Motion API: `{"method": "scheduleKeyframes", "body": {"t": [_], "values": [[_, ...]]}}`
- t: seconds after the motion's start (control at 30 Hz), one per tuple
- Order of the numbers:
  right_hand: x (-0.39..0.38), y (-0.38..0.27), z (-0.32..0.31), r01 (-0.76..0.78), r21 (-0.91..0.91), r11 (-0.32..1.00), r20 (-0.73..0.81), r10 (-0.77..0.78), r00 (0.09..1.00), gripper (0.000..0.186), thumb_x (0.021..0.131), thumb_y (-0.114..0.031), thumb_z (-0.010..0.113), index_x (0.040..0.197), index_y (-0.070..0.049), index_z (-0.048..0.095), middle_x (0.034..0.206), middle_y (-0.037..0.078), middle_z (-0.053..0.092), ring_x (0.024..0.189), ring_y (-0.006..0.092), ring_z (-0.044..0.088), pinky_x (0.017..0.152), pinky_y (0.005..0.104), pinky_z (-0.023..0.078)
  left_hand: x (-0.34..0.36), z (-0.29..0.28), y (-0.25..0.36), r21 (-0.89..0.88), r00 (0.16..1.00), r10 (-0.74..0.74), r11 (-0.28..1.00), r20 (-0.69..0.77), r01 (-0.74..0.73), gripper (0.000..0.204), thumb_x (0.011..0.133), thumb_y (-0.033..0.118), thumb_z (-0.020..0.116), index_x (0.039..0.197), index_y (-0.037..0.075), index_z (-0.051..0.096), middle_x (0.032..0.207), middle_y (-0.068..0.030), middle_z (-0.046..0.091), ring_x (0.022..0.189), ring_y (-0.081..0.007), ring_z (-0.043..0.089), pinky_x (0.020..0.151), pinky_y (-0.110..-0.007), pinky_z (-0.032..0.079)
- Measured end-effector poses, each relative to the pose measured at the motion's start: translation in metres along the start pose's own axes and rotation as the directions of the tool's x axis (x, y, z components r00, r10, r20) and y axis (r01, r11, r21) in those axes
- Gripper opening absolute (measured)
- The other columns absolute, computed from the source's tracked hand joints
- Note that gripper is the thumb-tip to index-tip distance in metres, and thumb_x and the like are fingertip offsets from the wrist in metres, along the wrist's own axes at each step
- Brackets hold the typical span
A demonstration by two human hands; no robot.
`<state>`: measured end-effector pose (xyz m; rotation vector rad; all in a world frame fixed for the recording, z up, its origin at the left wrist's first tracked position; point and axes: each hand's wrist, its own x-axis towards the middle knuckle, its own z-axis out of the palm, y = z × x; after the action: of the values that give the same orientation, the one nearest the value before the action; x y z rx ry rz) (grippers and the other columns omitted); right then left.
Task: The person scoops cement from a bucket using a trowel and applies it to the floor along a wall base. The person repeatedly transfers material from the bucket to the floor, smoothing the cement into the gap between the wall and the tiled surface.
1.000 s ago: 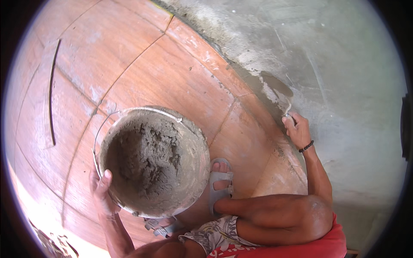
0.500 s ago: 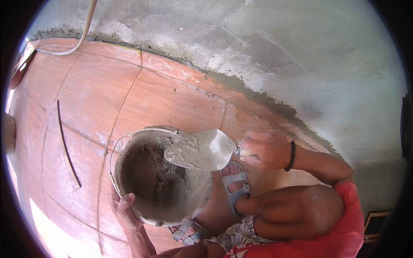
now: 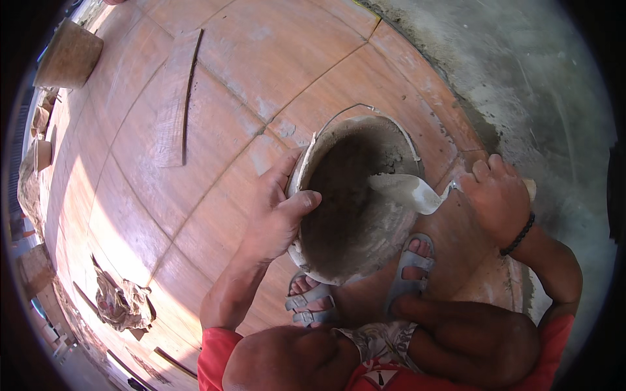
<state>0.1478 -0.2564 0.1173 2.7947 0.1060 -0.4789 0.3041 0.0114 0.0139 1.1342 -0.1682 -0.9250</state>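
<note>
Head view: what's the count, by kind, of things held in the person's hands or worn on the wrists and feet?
Bucket, gripped by the left hand: 1
Trowel, held in the right hand: 1
Dark beaded bracelet: 1
Grey sandals: 2
Total: 5

The wall (image 3: pixel 548 98) bounded the floor (image 3: pixel 222 208) along its right edge. Toward that edge, just in front of the feet (image 3: pixel 420 247), was the bucket (image 3: pixel 391 244), with mortar (image 3: pixel 393 156) in it. At the bucket's left rim were the left fingers (image 3: pixel 280 173); to its right, around the trowel (image 3: pixel 411 192), were the right fingers (image 3: pixel 482 171), the blade reaching over the right rim. Farther left on the floor lay a strip (image 3: pixel 179 104), with a tub (image 3: pixel 72 55) beyond it toward the far left corner. A crumpled sheet (image 3: pixel 120 303) lay near the left edge.
</note>
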Motion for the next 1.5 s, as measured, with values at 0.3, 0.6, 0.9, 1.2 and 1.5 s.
{"method": "scheduleKeyframes", "body": {"t": [0.3, 0.6, 0.9, 1.2, 1.5], "values": [[0.027, -0.034, 0.034, 0.330, -0.097, 0.939, -0.106, -0.339, 0.935, 0.032, 0.079, -0.020, 0.058, 0.106, -0.003, 0.060, 0.081, 0.009, 0.058, 0.082, 0.0236, 0.055, 0.072, 0.0364, 0.044, 0.006, 0.008, -0.001, 0.080, 1.000, -0.003, 0.997, 0.028, 0.001, 0.058, 0.076, -0.003, 0.057, 0.133, -0.006, 0.047, 0.122, -0.0127, 0.060, 0.113, -0.0192, 0.056, 0.101, -0.031, 0.042], [0.017, -0.047, 0.030, 0.310, 0.290, 0.905, 0.025, -0.331, 0.943, 0.032, 0.081, -0.022, 0.059, 0.108, -0.005, 0.061, 0.086, 0.010, 0.061, 0.085, 0.0280, 0.060, 0.069, 0.0408, 0.049, 0.002, 0.017, -0.002, 0.067, 0.999, 0.031, 0.997, -0.014, -0.030, 0.057, 0.078, 0.000, 0.056, 0.133, -0.006, 0.047, 0.122, -0.0125, 0.060, 0.113, -0.0187, 0.057, 0.101, -0.031, 0.042], [-0.014, -0.044, 0.081, 0.073, 0.808, 0.585, 0.028, -0.162, 0.986, 0.031, 0.075, -0.014, 0.065, 0.105, -0.005, 0.066, 0.083, 0.017, 0.065, 0.073, 0.0382, 0.065, 0.065, 0.0442, 0.053, -0.003, 0.002, -0.002, -0.181, 0.984, -0.012, 0.983, -0.179, -0.021, 0.054, 0.086, 0.002, 0.060, 0.137, -0.006, 0.042, 0.125, -0.0148, 0.058, 0.113, -0.0198, 0.057, 0.102, -0.033, 0.042], [-0.033, -0.011, 0.096, -0.145, 0.886, 0.440, 0.023, 0.271, 0.962, 0.025, 0.077, -0.011, 0.072, 0.096, 0.002, 0.065, 0.082, 0.018, 0.065, 0.071, 0.0333, 0.065, 0.064, 0.0392, 0.051, -0.032, -0.061, -0.043, -0.245, 0.958, 0.016, 0.965, -0.285, -0.088, 0.061, 0.082, 0.009, 0.061, 0.138, -0.006, 0.042, 0.130, -0.0196, 0.056, 0.119, -0.0281, 0.057, 0.104, -0.039, 0.044], [-0.038, 0.036, 0.178, -0.447, 0.871, 0.203, 0.273, 0.557, 0.784, 0.023, 0.084, -0.012, 0.068, 0.102, 0.002, 0.062, 0.073, 0.002, 0.057, 0.056, 0.0086, 0.053, 0.051, 0.0262, 0.044, -0.027, -0.059, -0.045, -0.212, 0.953, 0.036, 0.972, -0.302, -0.104, 0.062, 0.081, 0.013, 0.065, 0.135, -0.007, 0.043, 0.126, -0.0199, 0.058, 0.114, -0.0270, 0.059, 0.100, -0.037, 0.046]]}}
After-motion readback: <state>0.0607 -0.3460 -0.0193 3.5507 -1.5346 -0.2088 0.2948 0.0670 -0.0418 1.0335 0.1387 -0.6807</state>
